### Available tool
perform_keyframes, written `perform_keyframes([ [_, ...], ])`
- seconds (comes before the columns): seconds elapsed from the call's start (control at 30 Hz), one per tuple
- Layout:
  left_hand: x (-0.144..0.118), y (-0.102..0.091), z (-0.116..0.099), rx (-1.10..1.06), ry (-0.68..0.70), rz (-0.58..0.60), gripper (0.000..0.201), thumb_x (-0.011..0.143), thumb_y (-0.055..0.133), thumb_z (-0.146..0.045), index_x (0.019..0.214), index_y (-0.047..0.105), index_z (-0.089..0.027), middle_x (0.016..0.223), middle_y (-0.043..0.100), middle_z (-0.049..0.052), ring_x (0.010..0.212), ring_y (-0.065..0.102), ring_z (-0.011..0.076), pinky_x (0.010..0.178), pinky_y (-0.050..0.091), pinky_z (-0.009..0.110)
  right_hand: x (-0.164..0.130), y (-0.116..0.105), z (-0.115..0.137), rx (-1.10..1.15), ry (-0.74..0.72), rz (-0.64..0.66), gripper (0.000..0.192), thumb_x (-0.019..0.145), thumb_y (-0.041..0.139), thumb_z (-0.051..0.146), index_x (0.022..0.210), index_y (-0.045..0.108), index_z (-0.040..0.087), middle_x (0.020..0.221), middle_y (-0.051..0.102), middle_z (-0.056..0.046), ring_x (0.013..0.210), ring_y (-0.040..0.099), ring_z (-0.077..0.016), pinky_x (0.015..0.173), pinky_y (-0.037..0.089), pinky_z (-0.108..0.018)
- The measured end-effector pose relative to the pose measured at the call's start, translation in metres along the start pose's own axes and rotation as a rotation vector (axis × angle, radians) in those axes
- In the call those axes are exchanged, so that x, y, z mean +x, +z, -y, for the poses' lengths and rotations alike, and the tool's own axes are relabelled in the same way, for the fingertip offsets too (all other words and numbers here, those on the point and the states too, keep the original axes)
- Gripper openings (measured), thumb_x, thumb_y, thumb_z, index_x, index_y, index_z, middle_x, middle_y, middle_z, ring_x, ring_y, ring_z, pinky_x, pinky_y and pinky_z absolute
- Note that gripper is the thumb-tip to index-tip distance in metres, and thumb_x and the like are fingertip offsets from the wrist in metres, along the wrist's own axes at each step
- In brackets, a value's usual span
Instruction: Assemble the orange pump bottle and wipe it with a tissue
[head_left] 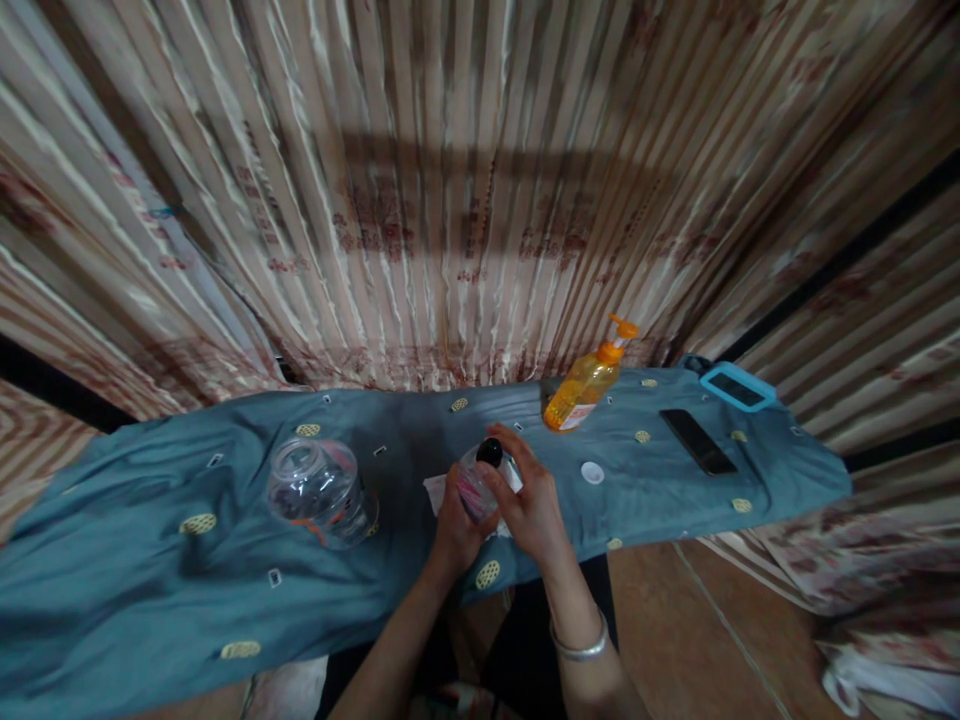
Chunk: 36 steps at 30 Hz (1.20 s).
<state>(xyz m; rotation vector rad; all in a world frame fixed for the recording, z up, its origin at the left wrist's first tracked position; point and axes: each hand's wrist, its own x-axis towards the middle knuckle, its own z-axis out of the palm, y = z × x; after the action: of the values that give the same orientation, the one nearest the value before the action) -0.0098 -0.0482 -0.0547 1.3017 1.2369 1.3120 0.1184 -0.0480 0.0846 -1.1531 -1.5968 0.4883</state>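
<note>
Left hand (454,530): fingers wrapped around the side of a clear bottle (474,492), gripping it. Right hand (534,500): thumb and forefinger closed on the bottle's black cap (490,452), one to either side; silver bracelet (581,642) on that wrist.

Clear bottle: see-through, with pink markings; held in front of the person, near the middle of the counter (420,425). Lower part hidden by the hands; cannot tell whether the base touches the surface beneath.

White tissue (433,488): one piece, flat under and around the bottle, showing to both sides of the hands.

White disc (592,472): small and round, lying flat, to the right of the right hand.

Clear jar (315,492): large, transparent, orange marking low on its side; well apart from the hands, to the left.

Pump bottle (581,390): orange pump head, amber contents, white and red label; standing toward the far edge, right of the hands.

Black phone (697,441): dark, flat, lying at the right, beyond the white disc.

Blue-framed device (738,387): light blue border around a dark panel; near the far right corner, behind the phone.

Covering of the counter: blue-green cloth (142,560), creased, printed with yellow ovals and small dark rectangles.

Surroundings: pleated striped curtain (450,200) with reddish print, behind the counter; brown tiled floor (705,620), lower right.
</note>
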Motion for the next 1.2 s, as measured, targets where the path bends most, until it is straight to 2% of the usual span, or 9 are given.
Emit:
perform_keyframes([
  [0.1,-0.002,0.002,0.0,-0.012,0.0,-0.027,0.102,0.071,0.1,-0.053,0.156,0.053,-0.023,0.147,0.077,0.019,0.129,0.081,0.0434,0.113,0.069,0.061,-0.003,-0.001,-0.004,-0.037,-0.039,0.016,0.051,0.112,0.066,0.044,0.138,0.08,0.002,0.149,0.077,-0.035,0.146,0.077,-0.0407,0.122,0.063,-0.057],
  [0.3,-0.004,0.002,0.011,-0.02,-0.001,-0.026,0.102,0.07,0.102,-0.046,0.156,0.053,-0.022,0.151,0.075,0.02,0.136,0.078,0.0453,0.121,0.065,0.065,-0.005,-0.003,-0.003,-0.1,-0.067,0.055,0.054,0.116,0.059,0.046,0.14,0.079,0.002,0.149,0.078,-0.033,0.144,0.078,-0.0391,0.119,0.065,-0.051],
  [0.4,-0.006,0.003,0.024,-0.015,0.048,-0.023,0.102,0.072,0.099,-0.041,0.159,0.05,-0.024,0.155,0.072,0.021,0.14,0.076,0.0454,0.123,0.062,0.069,-0.007,-0.006,0.003,-0.133,-0.065,0.075,0.05,0.118,0.057,0.043,0.139,0.078,0.003,0.14,0.084,-0.028,0.132,0.085,-0.0355,0.112,0.069,-0.045],
  [0.5,-0.008,0.004,0.034,-0.002,0.122,-0.005,0.1,0.075,0.096,-0.036,0.161,0.047,-0.026,0.155,0.072,0.018,0.141,0.075,0.0423,0.124,0.062,0.068,-0.01,-0.007,0.009,-0.152,-0.072,0.081,0.046,0.119,0.055,0.04,0.139,0.075,0.003,0.13,0.088,-0.023,0.121,0.089,-0.0311,0.102,0.072,-0.037],
  [0.63,-0.011,0.008,0.042,0.051,0.157,-0.042,0.1,0.074,0.096,-0.032,0.161,0.047,-0.025,0.155,0.072,0.019,0.142,0.075,0.0418,0.123,0.063,0.064,-0.012,-0.007,0.012,-0.157,-0.072,0.08,0.04,0.12,0.056,0.037,0.14,0.073,0.007,0.128,0.09,-0.018,0.118,0.09,-0.0262,0.099,0.071,-0.03],
  [0.77,-0.014,0.009,0.043,0.078,0.158,-0.054,0.1,0.074,0.097,-0.031,0.161,0.048,-0.024,0.156,0.07,0.021,0.145,0.073,0.0437,0.126,0.06,0.066,-0.013,-0.008,0.013,-0.162,-0.071,0.083,0.034,0.12,0.056,0.035,0.139,0.073,0.013,0.127,0.09,-0.015,0.116,0.09,-0.0238,0.097,0.071,-0.028],
  [0.93,-0.018,0.004,0.037,0.07,0.073,-0.001,0.103,0.075,0.1,-0.034,0.163,0.047,-0.024,0.161,0.067,0.022,0.151,0.069,0.0441,0.132,0.054,0.068,-0.012,-0.012,0.019,-0.171,-0.065,0.078,0.033,0.119,0.059,0.037,0.137,0.075,0.014,0.127,0.091,-0.016,0.116,0.09,-0.0248,0.096,0.071,-0.027],
  [1.2,-0.021,0.002,0.024,0.054,0.021,0.029,0.105,0.074,0.1,-0.034,0.163,0.046,-0.023,0.166,0.063,0.023,0.155,0.066,0.0446,0.136,0.051,0.067,-0.014,-0.017,0.026,-0.137,0.032,0.129,0.034,0.119,0.059,0.037,0.142,0.072,0.015,0.134,0.088,-0.016,0.124,0.088,-0.0236,0.103,0.07,-0.029],
])
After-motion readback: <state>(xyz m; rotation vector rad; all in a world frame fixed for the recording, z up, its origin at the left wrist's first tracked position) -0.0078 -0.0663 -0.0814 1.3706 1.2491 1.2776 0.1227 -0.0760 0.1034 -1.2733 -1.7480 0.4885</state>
